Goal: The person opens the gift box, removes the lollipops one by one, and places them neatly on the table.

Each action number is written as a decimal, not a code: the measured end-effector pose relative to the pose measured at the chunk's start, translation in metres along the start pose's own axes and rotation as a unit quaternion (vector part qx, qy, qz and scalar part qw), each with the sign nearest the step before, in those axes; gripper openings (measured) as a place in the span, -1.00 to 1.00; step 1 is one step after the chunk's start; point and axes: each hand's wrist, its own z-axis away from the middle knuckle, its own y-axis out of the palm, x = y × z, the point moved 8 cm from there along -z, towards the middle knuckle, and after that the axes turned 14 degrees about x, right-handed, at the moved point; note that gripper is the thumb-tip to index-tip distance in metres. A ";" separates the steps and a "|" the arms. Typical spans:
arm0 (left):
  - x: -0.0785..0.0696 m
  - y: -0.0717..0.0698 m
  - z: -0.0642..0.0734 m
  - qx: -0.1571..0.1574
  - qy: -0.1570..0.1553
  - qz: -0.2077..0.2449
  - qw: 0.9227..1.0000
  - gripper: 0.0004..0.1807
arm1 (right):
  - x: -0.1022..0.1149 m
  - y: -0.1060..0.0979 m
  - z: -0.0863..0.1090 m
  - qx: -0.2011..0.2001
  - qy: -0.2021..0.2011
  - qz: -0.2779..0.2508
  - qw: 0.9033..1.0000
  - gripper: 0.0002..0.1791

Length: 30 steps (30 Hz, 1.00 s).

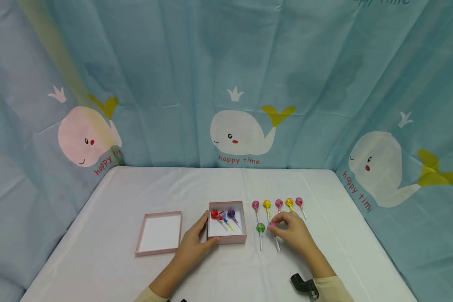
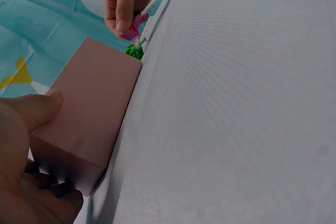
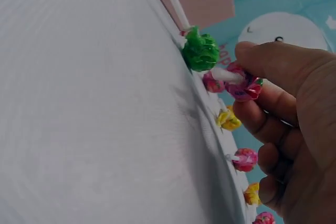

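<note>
My left hand (image 1: 191, 244) holds a pink box (image 1: 233, 239) at its left front corner, thumb on the front wall and fingers along the side. Inside lie a red lollipop (image 1: 214, 214), a red-and-blue one (image 1: 222, 215) and a purple one (image 1: 231, 213). To the right of the box, my right hand (image 1: 296, 234) pinches a pink lollipop (image 3: 244, 83) by its wrapped head between thumb and index finger, its white stick pointing away from the palm. Beside it is a green lollipop (image 1: 261, 227) on the white cloth.
Behind my right hand runs a row of pink and yellow lollipops (image 1: 267, 204). A shallow pink lid (image 1: 139, 243) lies left of the box, inside up. The white-covered table (image 1: 109, 235) backs onto a blue whale-print curtain (image 1: 166, 134).
</note>
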 end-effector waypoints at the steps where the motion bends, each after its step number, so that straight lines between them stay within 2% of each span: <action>1: 0.000 0.000 0.000 0.000 0.001 0.001 1.000 0.05 | -0.001 0.001 0.000 0.001 0.001 0.003 1.000 -0.79; 7: -0.001 0.000 -0.001 0.000 0.006 0.000 1.000 0.04 | -0.005 0.005 -0.001 0.004 0.005 0.011 1.000 -0.79; 19: 0.001 0.001 -0.001 0.001 -0.005 -0.004 1.000 0.06 | -0.012 0.008 -0.002 0.007 0.041 0.022 0.999 -0.74; 30: 0.001 0.001 0.000 -0.002 -0.004 -0.009 1.000 0.07 | -0.015 0.011 -0.004 0.023 0.063 0.034 0.997 -0.73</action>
